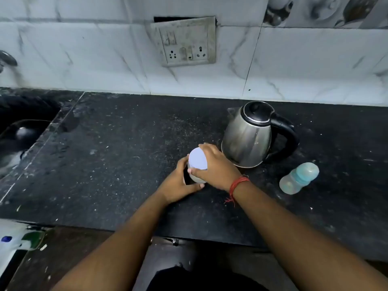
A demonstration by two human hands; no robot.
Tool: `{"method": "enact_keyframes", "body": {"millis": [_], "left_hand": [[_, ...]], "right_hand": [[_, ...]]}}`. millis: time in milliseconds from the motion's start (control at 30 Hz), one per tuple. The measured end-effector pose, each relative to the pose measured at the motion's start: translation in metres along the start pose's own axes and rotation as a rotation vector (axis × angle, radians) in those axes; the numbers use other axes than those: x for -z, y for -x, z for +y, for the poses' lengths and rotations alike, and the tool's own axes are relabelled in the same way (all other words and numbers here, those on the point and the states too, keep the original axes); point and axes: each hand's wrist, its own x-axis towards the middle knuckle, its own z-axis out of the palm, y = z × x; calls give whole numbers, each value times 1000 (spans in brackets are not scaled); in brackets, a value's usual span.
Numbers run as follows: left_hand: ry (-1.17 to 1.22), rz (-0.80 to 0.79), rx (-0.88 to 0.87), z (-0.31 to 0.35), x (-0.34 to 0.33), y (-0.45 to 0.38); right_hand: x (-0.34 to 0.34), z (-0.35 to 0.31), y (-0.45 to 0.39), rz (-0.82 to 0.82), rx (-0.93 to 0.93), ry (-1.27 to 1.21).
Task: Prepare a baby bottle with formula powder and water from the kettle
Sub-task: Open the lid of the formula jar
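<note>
Looking down at the dark counter (pixel 126 164), I count one container, one kettle, one baby bottle and two hands at work. Both hands are on the white container (pixel 197 164), which stands near the middle of the counter, just left of the kettle. My left hand (pixel 178 181) wraps round its lower body, thumb along the near side, fingers curled behind. My right hand (pixel 216 164) sits over the top from the right, fingers curled around the rim of the pale round lid (pixel 197 158), thumb pressed on the lid's near edge. The lid faces up toward me and looks seated on the container, though I can't tell for sure from this angle.

One steel kettle (pixel 247 137) with a black lid and black handle stands upright just beyond my right hand, handle pointing right, spout toward the wall. It's close to my knuckles, and whether they touch it I can't say.

One baby bottle (pixel 299 178) stands on the counter to the right of the kettle, well apart from both hands, with its blue-green cap on. A red thread band (pixel 237 183) circles my right wrist.

On the tiled wall there's one switch plate (pixel 184 42) carrying two sockets. At far left, one sink (pixel 23 127) sits sunk into the counter.
</note>
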Motion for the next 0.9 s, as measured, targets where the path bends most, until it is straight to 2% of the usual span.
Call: {"method": "enact_keyframes", "body": {"millis": [167, 400, 633, 767, 900], "left_hand": [[74, 38, 52, 4, -9, -8], [167, 136, 39, 24, -26, -10], [287, 238, 46, 59, -41, 12], [342, 279, 37, 84, -44, 24], [382, 225, 7, 102, -31, 25]], "right_hand": [[-2, -1, -5, 58, -17, 110], [-3, 6, -5, 87, -8, 62], [20, 19, 6, 136, -16, -201], [43, 18, 9, 50, -10, -309], [72, 8, 4, -52, 46, -186]]}}
